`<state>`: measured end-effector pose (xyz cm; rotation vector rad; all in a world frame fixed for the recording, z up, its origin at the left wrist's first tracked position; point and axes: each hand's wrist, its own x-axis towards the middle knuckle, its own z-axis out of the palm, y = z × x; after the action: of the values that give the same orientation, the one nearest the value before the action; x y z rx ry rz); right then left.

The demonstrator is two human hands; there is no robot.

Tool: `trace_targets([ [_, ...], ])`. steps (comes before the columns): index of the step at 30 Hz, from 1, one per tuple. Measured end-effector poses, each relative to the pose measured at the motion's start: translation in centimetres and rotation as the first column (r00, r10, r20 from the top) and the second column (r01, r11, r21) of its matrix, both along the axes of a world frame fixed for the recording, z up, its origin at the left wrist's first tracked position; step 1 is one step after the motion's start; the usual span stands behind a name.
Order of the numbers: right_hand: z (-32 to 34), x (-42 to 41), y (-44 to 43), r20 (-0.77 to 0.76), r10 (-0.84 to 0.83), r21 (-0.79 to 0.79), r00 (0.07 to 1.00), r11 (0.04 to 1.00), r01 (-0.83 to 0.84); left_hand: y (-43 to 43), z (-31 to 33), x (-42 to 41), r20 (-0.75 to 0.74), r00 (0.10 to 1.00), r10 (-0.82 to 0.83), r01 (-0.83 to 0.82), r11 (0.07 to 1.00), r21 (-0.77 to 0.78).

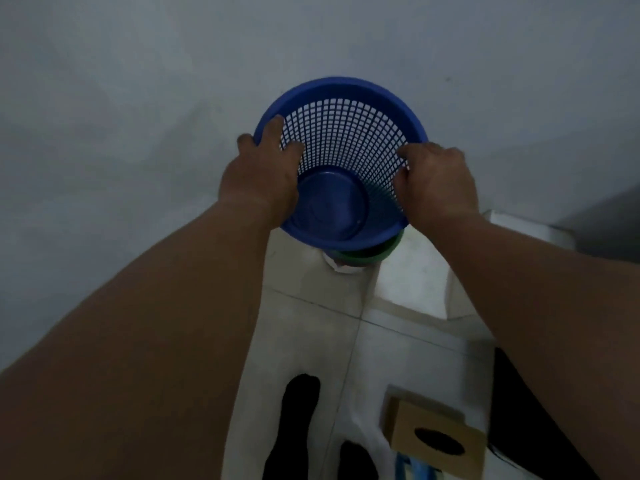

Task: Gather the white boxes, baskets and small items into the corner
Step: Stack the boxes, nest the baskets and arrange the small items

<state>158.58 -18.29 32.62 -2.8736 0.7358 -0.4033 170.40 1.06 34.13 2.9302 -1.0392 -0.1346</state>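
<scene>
hands grip blue basket rim.

The place looked like a plain room in a home, dimly lit. A bare grey-white wall met a pale tiled floor. Household items sat on the floor: a white box, a brown cardboard tissue box, and plastic baskets.

Dim, bluish indoor shot, soft overall.
Upper wall was murky grey; brightest patch was floor tile at centre right. Forearms bulged at lower edges from wide-angle distortion; bottom of frame was motion-blurred.
</scene>
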Motion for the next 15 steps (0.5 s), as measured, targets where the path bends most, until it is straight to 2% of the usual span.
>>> trace_targets([
  [7, -2.2, 0.3, -4.5, -0.032, -0.127, 0.027, 0.991, 0.991, 0.128, -6.1, -2.5, 2.1, -0.124, 0.987, -0.105, 0.115, 0.99, 0.078],
  [15, -5.2, 0.4, -5.5, -0.116, -0.188, 0.077, 0.975, 0.977, 0.198, -8.4, -5.5, 3.6, -0.175, 0.971, -0.163, 0.187, 0.974, 0.129],
])
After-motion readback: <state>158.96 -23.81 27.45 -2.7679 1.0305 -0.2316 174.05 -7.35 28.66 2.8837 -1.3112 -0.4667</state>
